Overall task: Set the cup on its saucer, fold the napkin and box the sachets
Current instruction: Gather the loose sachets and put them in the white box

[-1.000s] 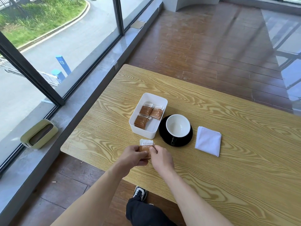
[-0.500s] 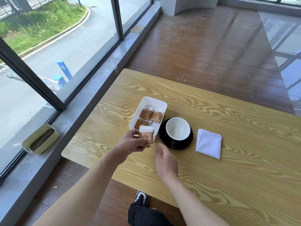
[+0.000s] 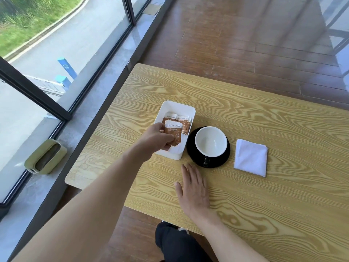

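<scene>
The left hand (image 3: 154, 138) pinches a brown sachet (image 3: 172, 133) over the white box (image 3: 186, 110), where more sachets (image 3: 184, 121) lie. The right hand (image 3: 194, 190) rests flat, fingers straight, on the worktop (image 3: 283, 205). The white cup (image 3: 211, 141) sits on its black saucer (image 3: 217, 163); just beside lies the folded napkin (image 3: 250, 160).

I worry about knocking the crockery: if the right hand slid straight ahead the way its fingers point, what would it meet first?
Probably the black saucer: the right hand lies flat on the table, fingers aimed at the saucer's near-left edge. It might slip between saucer and white box.
</scene>
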